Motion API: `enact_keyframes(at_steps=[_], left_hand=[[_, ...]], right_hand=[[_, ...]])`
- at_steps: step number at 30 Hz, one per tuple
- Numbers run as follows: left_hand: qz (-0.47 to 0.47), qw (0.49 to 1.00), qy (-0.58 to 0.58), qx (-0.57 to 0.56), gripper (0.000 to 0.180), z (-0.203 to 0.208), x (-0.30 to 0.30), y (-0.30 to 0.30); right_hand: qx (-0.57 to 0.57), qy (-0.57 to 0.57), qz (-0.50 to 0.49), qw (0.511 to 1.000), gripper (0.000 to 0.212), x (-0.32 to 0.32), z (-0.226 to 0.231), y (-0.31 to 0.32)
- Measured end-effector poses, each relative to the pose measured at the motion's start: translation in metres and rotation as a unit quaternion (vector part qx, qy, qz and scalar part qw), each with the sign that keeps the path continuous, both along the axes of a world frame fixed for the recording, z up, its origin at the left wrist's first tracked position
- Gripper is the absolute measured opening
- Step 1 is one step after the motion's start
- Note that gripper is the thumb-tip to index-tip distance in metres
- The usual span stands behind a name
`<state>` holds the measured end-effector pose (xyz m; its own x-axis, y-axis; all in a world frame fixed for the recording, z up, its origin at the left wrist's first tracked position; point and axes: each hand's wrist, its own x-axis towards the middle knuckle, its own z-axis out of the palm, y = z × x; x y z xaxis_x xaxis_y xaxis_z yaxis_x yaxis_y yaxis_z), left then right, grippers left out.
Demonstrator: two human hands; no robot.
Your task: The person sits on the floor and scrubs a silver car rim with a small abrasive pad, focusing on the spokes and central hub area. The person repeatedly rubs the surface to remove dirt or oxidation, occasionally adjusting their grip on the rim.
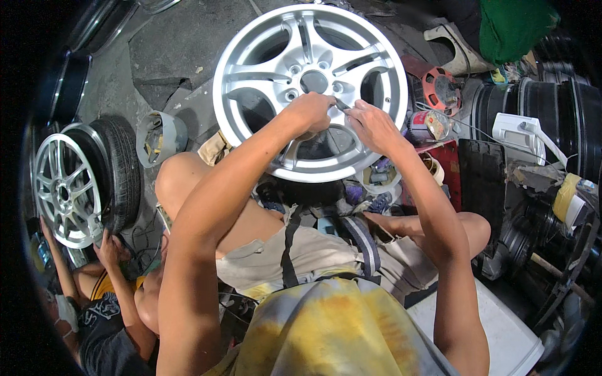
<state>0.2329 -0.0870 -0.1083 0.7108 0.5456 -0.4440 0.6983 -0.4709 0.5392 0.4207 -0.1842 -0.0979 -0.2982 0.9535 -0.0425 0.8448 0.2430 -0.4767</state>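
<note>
A silver alloy wheel rim [276,97] with paired spokes lies face up in front of me. My left hand [308,114] is closed over the lower spokes beside the centre hole. My right hand [375,126] pinches a small dark grey strip-like piece [341,105] just below a bolt hole. The left fingertips come up to the other end of that piece; whether they grip it or something else is hidden. Both hands rest close together over the rim.
At the left, a co-worker's hand [109,250] is at another silver rim [66,188] beside a black tyre [124,169]. A grey bucket [172,141] stands nearby. To the right are a red round machine part [439,89], a white box-shaped device [517,135] and stacked dark rims [523,103].
</note>
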Motion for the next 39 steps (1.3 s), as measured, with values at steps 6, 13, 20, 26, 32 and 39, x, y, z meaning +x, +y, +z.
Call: enact_keyframes(at_steps=[6, 13, 20, 26, 32, 39], left_hand=[[-0.016, 0.998, 0.051, 0.032, 0.043, 0.012, 0.006, 0.007], [0.16, 0.978, -0.078, 0.113, 0.043, 0.096, -0.033, 0.059], [0.302, 0.948, -0.095, 0.029, 0.039, 0.199, -0.09, 0.055], [0.31, 0.94, -0.144, 0.018, 0.038, 0.197, -0.107, 0.059], [0.254, 0.942, -0.189, 0.114, 0.038, 0.167, -0.116, 0.076], [0.301, 0.94, -0.152, 0.057, 0.039, 0.171, -0.121, 0.072]], right_hand=[[-0.027, -0.059, 0.022, 0.998, 0.021, -0.005, -0.008, 0.02], [0.003, -0.151, 0.036, 0.988, 0.018, -0.013, -0.035, 0.033], [0.013, -0.144, 0.034, 0.989, 0.02, -0.03, -0.022, 0.041], [-0.044, -0.224, 0.075, 0.971, 0.018, -0.018, -0.025, 0.038], [0.027, -0.185, 0.06, 0.981, 0.023, -0.027, -0.022, 0.043], [-0.006, -0.231, 0.056, 0.971, 0.025, -0.025, -0.016, 0.046]])
